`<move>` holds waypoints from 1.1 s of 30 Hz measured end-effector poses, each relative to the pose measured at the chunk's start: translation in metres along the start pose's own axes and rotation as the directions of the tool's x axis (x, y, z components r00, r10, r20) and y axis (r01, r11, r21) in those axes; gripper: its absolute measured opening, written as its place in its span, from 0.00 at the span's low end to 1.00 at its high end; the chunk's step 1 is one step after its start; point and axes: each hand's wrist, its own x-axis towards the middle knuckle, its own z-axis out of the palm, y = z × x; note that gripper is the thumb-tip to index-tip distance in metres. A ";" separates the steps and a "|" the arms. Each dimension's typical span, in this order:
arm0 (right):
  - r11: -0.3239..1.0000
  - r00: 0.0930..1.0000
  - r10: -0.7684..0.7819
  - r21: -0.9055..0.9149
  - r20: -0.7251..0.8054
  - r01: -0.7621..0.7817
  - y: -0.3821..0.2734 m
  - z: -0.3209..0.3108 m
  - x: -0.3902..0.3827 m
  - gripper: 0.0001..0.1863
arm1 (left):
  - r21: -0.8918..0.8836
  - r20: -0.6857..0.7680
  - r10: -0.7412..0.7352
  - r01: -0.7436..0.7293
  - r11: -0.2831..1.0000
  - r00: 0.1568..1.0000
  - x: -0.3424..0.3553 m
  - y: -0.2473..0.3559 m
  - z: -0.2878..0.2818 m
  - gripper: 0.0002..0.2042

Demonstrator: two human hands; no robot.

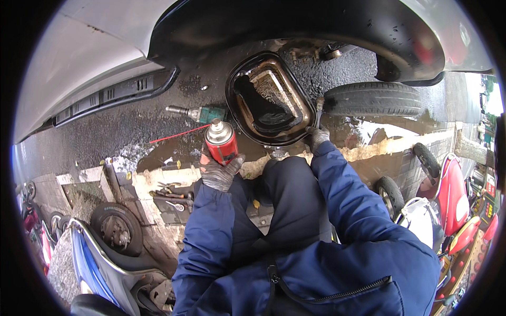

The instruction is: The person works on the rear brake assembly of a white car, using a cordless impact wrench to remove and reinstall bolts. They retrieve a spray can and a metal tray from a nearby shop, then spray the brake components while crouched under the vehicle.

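Note:
My left hand [217, 173], in a worn grey glove, is wrapped round a red spray can [222, 145] with a silver top. A thin red straw [178, 134] points left from the can's nozzle. Beyond it, a black tray [235, 117] rests on the wet ground with dark oily liquid [258, 108] inside. At the tray's near right corner, my gloved right hand [318, 137] is closed on what looks like a small brush [320, 108], its head upward beside the tray rim. The fingers on the brush are partly hidden.
A green power tool [208, 114] lies behind the can. A tyre [371, 99] lies right of the tray, under the car's black wheel arch [295, 23]. Hand tools [171, 196] sit by my left knee; a wheel [117, 229] and parked scooters [453, 195] stand around.

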 end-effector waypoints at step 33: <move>0.273 0.790 -0.493 -0.797 0.365 0.539 0.014 0.076 0.138 0.26 | 0.007 -0.088 0.308 -0.309 0.951 0.947 0.103 -0.051 -0.023 0.30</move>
